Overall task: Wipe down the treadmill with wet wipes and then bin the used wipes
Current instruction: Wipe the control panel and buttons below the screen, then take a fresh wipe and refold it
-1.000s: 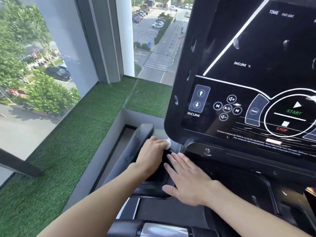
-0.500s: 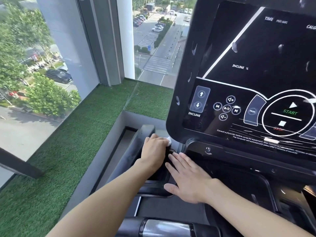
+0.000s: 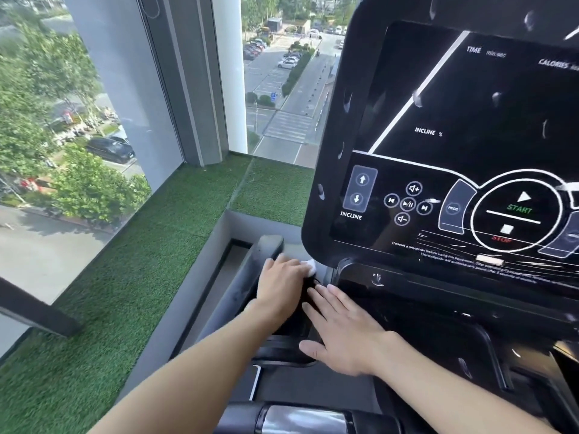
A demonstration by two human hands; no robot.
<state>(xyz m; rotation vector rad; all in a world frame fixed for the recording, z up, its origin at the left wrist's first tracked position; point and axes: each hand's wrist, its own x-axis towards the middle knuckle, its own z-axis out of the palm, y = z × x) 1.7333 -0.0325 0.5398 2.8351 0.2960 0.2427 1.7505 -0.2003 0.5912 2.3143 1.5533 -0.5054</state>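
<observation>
- Grips wipe (image 3: pixel 310 265) in left hand (image 3: pixel 283 286), pressing against treadmill rail (image 3: pixel 247 277) base for scrubbing contact.
- Rests right hand (image 3: pixel 341 333) flat, fingers straight, probably bracing.

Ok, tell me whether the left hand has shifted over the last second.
No. The left hand still holds the wet wipe in the same spot, just below the lower-left corner of the treadmill console.

A single view is given, taken from the wearer's head and aimed forward and down. The treadmill console (image 3: pixel 454 183) is seen close on the right, the window (image 3: pixel 94 120) on the left.
</observation>
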